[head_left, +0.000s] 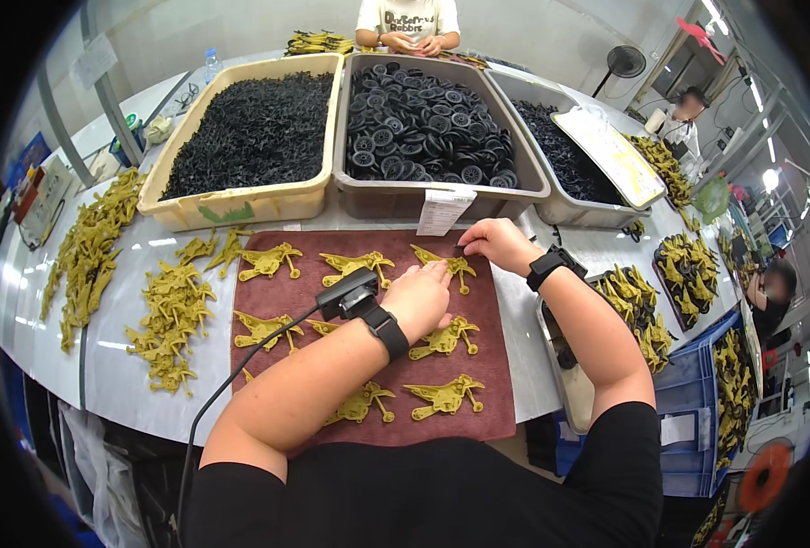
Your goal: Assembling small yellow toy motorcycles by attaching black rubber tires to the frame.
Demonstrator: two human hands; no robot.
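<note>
Flat yellow plastic parts, long and pointed with a small arm at one end, lie in rows on a dark red cloth mat (496, 393). My left hand (419, 297) lies over the far right of the mat, fingers stretched out, their tips on the edge of a yellow part (455, 264). Just beyond that part, my right hand (499, 243) is closed in a pinch on a small black piece (461, 247), whose exact shape is too small to tell. Another yellow part (273, 260) lies at the mat's far left, and one (443, 398) near its front edge.
Behind the mat stand a cream bin (241, 205) of small black parts, a grey bin (441, 185) of black wheels and another grey bin (588, 212). Yellow parts (172, 315) are heaped at left. A blue crate (683, 393) stands at right. A person (409, 27) sits across the table.
</note>
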